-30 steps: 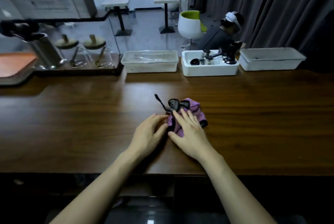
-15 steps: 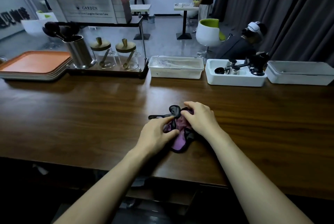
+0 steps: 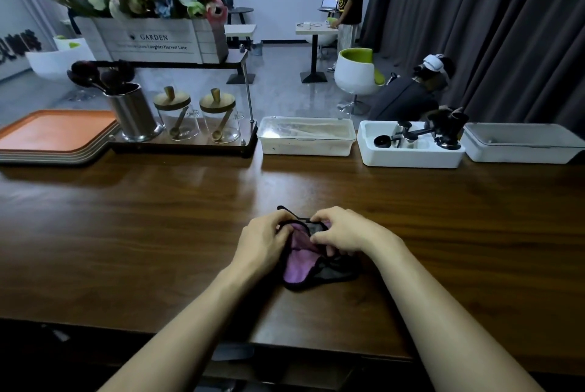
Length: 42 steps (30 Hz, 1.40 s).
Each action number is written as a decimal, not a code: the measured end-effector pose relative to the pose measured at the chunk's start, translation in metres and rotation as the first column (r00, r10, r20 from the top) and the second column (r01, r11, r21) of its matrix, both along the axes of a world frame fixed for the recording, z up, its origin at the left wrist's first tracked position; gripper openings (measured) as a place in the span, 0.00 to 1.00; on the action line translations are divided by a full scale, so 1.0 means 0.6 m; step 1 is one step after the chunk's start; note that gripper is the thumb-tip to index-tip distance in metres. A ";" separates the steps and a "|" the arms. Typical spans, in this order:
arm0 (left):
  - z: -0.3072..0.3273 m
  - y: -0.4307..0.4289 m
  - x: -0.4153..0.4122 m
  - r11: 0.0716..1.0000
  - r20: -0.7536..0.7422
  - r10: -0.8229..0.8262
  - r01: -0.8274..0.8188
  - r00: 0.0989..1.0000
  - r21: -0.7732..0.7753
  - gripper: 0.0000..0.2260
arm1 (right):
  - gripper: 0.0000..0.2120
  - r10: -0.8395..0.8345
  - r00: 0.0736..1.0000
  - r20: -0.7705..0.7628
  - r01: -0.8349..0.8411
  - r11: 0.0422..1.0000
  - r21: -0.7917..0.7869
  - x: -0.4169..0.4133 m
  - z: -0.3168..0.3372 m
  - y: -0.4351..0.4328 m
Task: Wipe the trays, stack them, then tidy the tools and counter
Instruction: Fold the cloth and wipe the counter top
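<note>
Left hand point(image 3: 262, 242) and right hand point(image 3: 345, 233) both curl their fingers into the purple cloth point(image 3: 299, 263), pinching its black-edged folds from either side. The cloth lies bunched on the dark wooden bench point(image 3: 142, 217), near the front edge at six o'clock. Orange trays point(image 3: 53, 133) sit stacked at ten o'clock, well apart from the cloth.

From the cloth point(image 3: 300, 265) on the counter point(image 3: 126, 233), gripped by the left hand point(image 3: 262, 242) at nine o'clock and the right hand point(image 3: 345, 233) at three, stacked trays point(image 3: 53, 135) lie at ten, jars point(image 3: 196, 119) at eleven, and bins point(image 3: 411, 162) from twelve to two.
</note>
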State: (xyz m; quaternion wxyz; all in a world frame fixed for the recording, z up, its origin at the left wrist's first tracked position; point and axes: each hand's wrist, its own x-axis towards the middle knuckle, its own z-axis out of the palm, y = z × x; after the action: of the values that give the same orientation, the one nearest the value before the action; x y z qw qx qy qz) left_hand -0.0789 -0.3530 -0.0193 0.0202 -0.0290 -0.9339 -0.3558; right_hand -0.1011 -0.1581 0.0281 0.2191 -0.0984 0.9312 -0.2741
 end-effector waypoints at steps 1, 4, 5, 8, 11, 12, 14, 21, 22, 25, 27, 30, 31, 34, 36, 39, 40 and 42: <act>0.000 0.000 -0.005 1.000 0.004 -0.012 0.012 1.000 0.010 0.09 | 0.14 -0.026 0.999 -0.033 0.026 1.000 -0.009 -0.002 -0.001 0.000; 0.004 -0.002 -0.016 0.999 -0.010 -0.021 0.021 1.000 0.035 0.07 | 0.08 -0.068 0.989 -0.129 0.068 0.998 -0.008 -0.006 -0.004 0.004; 0.005 -0.003 -0.019 0.999 -0.021 -0.014 0.015 1.000 0.040 0.06 | 0.10 -0.069 0.986 -0.149 0.070 0.998 0.001 -0.007 -0.004 0.007; 0.007 -0.009 -0.023 0.999 -0.064 0.027 -0.029 0.998 -0.024 0.03 | 0.15 -0.095 0.981 -0.168 0.094 0.995 -0.015 -0.011 -0.001 0.012; 0.010 -0.016 -0.025 0.994 -0.054 0.067 -0.072 0.996 -0.087 0.05 | 0.22 -0.143 0.973 -0.179 0.136 0.989 -0.052 -0.015 -0.002 0.017; 0.010 -0.019 -0.028 0.994 -0.035 0.073 -0.075 0.997 -0.078 0.07 | 0.23 -0.156 0.973 -0.171 0.146 0.987 -0.072 -0.017 -0.004 0.018; 0.014 -0.024 -0.033 0.997 0.013 0.053 -0.052 0.998 -0.057 0.09 | 0.24 -0.166 0.976 -0.141 0.151 0.982 -0.110 -0.021 -0.009 0.019; 0.017 -0.035 -0.046 0.999 0.170 -0.035 0.036 0.985 -0.005 0.11 | 0.14 -0.087 0.992 -0.087 0.075 0.987 -0.140 -0.030 -0.031 0.027; 0.016 -0.035 -0.048 0.999 0.162 -0.022 0.027 0.986 -0.024 0.12 | 0.15 -0.069 0.994 -0.081 0.057 0.989 -0.138 -0.030 -0.030 0.028; 0.018 -0.030 -0.052 0.997 0.108 0.028 -0.020 0.994 -0.070 0.14 | 0.15 0.006 0.998 -0.056 -0.012 0.994 -0.106 -0.034 -0.027 0.030; 0.020 -0.027 -0.053 0.998 0.063 0.043 -0.040 0.997 -0.040 0.15 | 0.10 0.001 0.994 -0.113 -0.008 0.998 -0.063 -0.036 -0.029 0.032; 0.018 -0.033 -0.056 0.993 -0.008 0.037 -0.036 0.999 0.109 0.14 | 0.08 -0.082 0.973 -0.216 0.058 0.992 -0.115 -0.034 -0.031 0.035; 0.019 -0.035 -0.057 0.987 -0.035 0.027 -0.022 0.999 0.158 0.13 | 0.08 -0.114 0.963 -0.243 0.078 0.985 -0.154 -0.032 -0.029 0.036; 0.024 -0.043 -0.062 0.971 -0.063 -0.027 0.041 0.998 0.234 0.10 | 0.10 -0.222 0.911 -0.349 0.140 0.959 -0.245 -0.031 -0.020 0.041; 0.032 -0.046 -0.066 0.976 -0.072 -0.047 0.061 0.996 0.210 0.08 | 0.10 -0.266 0.872 -0.411 0.157 0.948 -0.278 -0.034 -0.010 0.044; 0.057 -0.048 -0.084 0.981 -0.134 -0.053 0.076 0.990 0.179 0.07 | 0.07 -0.301 0.813 -0.498 0.181 0.944 -0.274 -0.042 0.013 0.041; 0.072 -0.046 -0.092 0.982 -0.172 -0.039 0.070 0.984 0.174 0.07 | 0.05 -0.318 0.795 -0.517 0.189 0.939 -0.287 -0.047 0.025 0.038; 0.111 -0.039 -0.107 0.979 -0.266 0.005 0.050 0.964 0.200 0.04 | 0.03 -0.374 0.739 -0.560 0.193 0.914 -0.356 -0.058 0.053 0.032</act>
State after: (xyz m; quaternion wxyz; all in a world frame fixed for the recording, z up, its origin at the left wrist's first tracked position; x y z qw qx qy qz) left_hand -0.1433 -0.3764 0.0472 0.1435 -0.0848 -0.8809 -0.4431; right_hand -0.1361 -0.1389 0.0598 -0.1580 -0.0673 0.9075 -0.3834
